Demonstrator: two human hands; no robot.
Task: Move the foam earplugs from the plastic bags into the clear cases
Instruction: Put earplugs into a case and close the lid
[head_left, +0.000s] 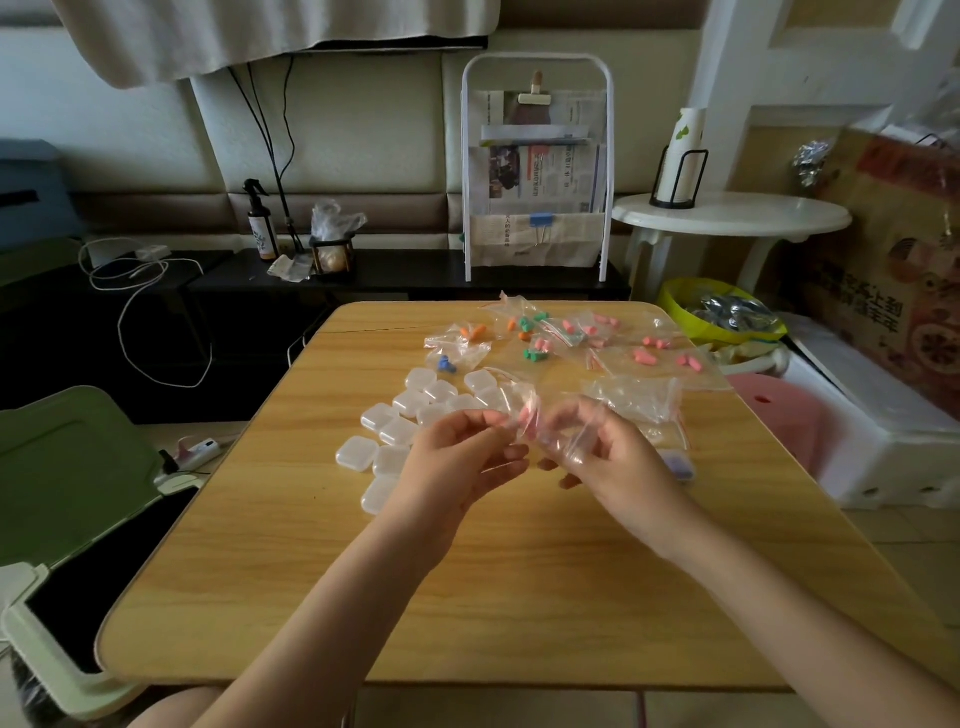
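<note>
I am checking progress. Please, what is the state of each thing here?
Left hand: pinches the held bag.
Right hand: pinches the held bag.
Held bag: lifted above the table.
Clear cases: closed, on table.
Other bags: lying flat, earplugs inside.

My wooden table fills the foreground. Behind it, a dark low shelf carries a spray bottle and a white-framed newspaper rack. To my right, a round white side table bears a stack of paper cups; below it sits a yellow bowl. To my left, a green bin stands open, with a white cable beyond.
</note>
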